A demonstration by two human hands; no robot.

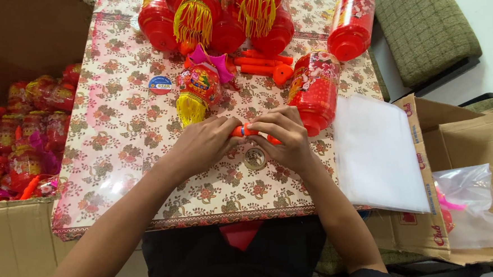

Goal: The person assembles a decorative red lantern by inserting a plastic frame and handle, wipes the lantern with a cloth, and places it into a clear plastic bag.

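A small home packing workshop: red lanterns (315, 90) crowd the counter (122, 134), a full carton (13, 184) beside it, cushioned chairs (420, 25) beyond.

Bright, even indoor light fills the view. The glossy floral cover of the worktop (123, 139) throws soft white glare at about 8 o'clock. The cardboard box (11, 49) at 10 o'clock sits in deep shadow. Focus is fairly sharp in the middle; wide-angle bending pulls straight edges toward the corners.
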